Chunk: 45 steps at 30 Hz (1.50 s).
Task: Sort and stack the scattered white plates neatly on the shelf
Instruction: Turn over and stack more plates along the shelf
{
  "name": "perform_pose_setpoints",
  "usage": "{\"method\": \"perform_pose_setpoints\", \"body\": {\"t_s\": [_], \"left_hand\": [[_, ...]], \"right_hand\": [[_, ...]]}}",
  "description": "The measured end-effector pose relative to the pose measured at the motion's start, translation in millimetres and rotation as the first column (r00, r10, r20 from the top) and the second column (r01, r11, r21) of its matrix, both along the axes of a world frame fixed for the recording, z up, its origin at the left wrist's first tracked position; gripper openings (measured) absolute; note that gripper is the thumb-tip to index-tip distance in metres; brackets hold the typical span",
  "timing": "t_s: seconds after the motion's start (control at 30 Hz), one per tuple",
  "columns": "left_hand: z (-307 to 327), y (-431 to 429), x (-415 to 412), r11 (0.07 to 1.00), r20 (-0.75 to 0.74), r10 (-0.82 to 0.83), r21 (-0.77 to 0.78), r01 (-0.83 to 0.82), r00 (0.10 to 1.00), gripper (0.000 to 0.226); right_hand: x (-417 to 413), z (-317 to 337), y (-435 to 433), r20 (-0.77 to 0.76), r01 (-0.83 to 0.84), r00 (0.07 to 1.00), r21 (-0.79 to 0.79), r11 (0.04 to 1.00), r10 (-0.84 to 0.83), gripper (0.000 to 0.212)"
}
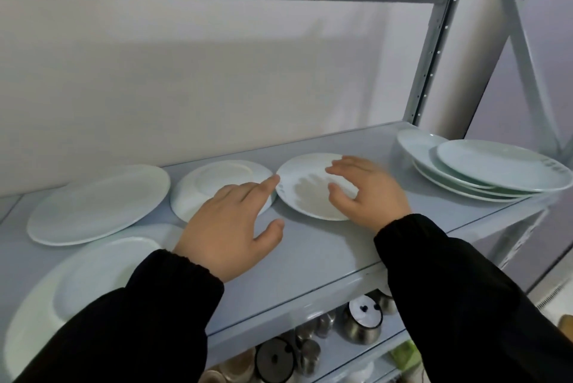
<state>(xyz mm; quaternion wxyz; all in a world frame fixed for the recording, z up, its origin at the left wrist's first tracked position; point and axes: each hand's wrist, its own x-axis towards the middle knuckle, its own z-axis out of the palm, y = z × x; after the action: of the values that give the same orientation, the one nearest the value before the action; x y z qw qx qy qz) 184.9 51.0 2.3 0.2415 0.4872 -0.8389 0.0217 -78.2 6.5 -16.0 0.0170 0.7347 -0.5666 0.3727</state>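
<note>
White plates lie scattered on a grey metal shelf [310, 252]. A small plate [305, 193] sits in the middle; my right hand [369, 193] hovers over its right side with fingers spread and holds nothing. Left of it an upside-down plate [214, 184] lies under the fingertips of my left hand [232, 227], which is open, its index finger reaching toward the middle plate's rim. A large plate [96, 203] rests at the left. Two stacked plates [62, 296] sit at the near left, partly hidden by my sleeve. A stack of plates [483, 172] stands at the right.
An upright post [434, 57] rises at the shelf's back right, and another shelf runs overhead. A wall closes off the back. Below, a lower shelf holds metal pots and lids [362, 317].
</note>
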Motion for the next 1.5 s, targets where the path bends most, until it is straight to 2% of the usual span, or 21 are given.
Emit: {"method": "perform_pose_setpoints", "body": {"t_s": [0.07, 0.2, 0.33, 0.4, 0.53, 0.8, 1.0, 1.1, 1.2, 1.37, 1.5], "left_hand": [[0, 0, 0, 1.000, -0.006, 0.005, 0.002, -0.005, 1.000, 0.070], [1, 5, 0, 1.000, -0.059, 0.014, 0.004, -0.014, 0.998, 0.070], [3, 16, 9, 0.999, -0.098, 0.036, 0.002, -0.036, 0.995, 0.066], [3, 27, 19, 0.998, -0.083, 0.061, 0.001, -0.061, 0.995, 0.065], [4, 55, 48, 0.988, 0.004, 0.150, 0.046, -0.150, 0.989, 0.080], [-9, 119, 114, 0.905, 0.283, 0.346, 0.151, -0.398, 0.895, 0.120], [-13, 137, 121, 0.901, 0.377, 0.322, 0.158, -0.403, 0.868, 0.113], [-17, 146, 124, 0.926, 0.454, 0.292, 0.086, -0.367, 0.842, 0.097], [-25, 153, 126, 0.949, 0.454, 0.281, 0.002, -0.316, 0.846, 0.085], [-24, 166, 123, 0.942, 0.463, 0.316, -0.051, -0.331, 0.828, 0.090], [-2, 168, 122, 0.947, 0.405, 0.322, -0.121, -0.299, 0.856, 0.096]], "right_hand": [[9, -1, 2, -0.068, -0.017, 0.998, -0.007, 1.000, 0.016, 0.052], [23, -2, 8, -0.063, -0.039, 0.997, -0.033, 0.999, 0.037, 0.051], [43, -3, 20, -0.130, -0.115, 0.986, -0.097, 0.989, 0.102, 0.049], [52, -4, 25, -0.148, -0.164, 0.977, -0.080, 0.983, 0.151, 0.052], [67, -2, 32, -0.190, -0.215, 0.958, 0.014, 0.976, 0.214, 0.065], [93, -1, 45, -0.242, -0.297, 0.922, 0.054, 0.953, 0.301, 0.068], [123, -2, 57, -0.324, -0.390, 0.853, 0.127, 0.912, 0.409, 0.069], [129, -2, 62, -0.352, -0.391, 0.830, 0.185, 0.902, 0.432, 0.071], [129, -2, 63, -0.336, -0.391, 0.832, 0.209, 0.896, 0.441, 0.072], [127, -1, 66, -0.275, -0.391, 0.855, 0.218, 0.894, 0.440, 0.072], [112, -2, 72, -0.134, -0.397, 0.897, 0.174, 0.901, 0.422, 0.067]]}}
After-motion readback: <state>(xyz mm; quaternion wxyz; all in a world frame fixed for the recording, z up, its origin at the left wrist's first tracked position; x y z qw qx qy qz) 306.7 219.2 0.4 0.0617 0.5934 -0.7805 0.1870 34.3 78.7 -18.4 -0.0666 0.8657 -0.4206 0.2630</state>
